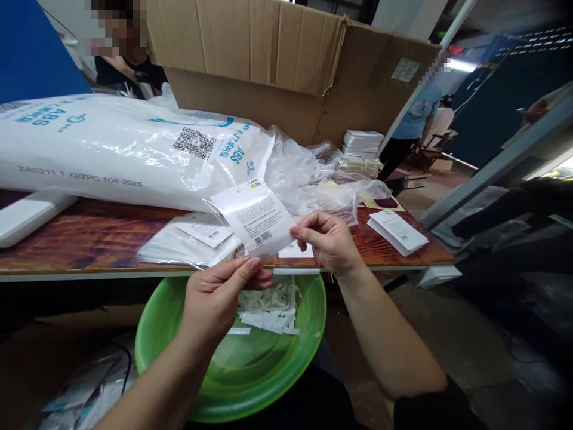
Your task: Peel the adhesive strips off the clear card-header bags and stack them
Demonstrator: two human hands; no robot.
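Both my hands hold a small clear plastic packet with a white printed card and barcode [257, 218] above a green plastic basin [188, 316]. My left hand [219, 295] pinches its lower edge and my right hand [326, 239] pinches its right edge. Several white paper strips [268, 307] lie in the basin under my hands.
A wooden table [80, 239] carries a large white ABS sack [111, 149], flat clear packets [192, 239], a stack of white cards [396, 230] and crumpled plastic [313, 179]. A big cardboard box [277, 65] stands behind. Another person [125, 65] sits at the far left; someone in blue [416, 119] stands at the right.
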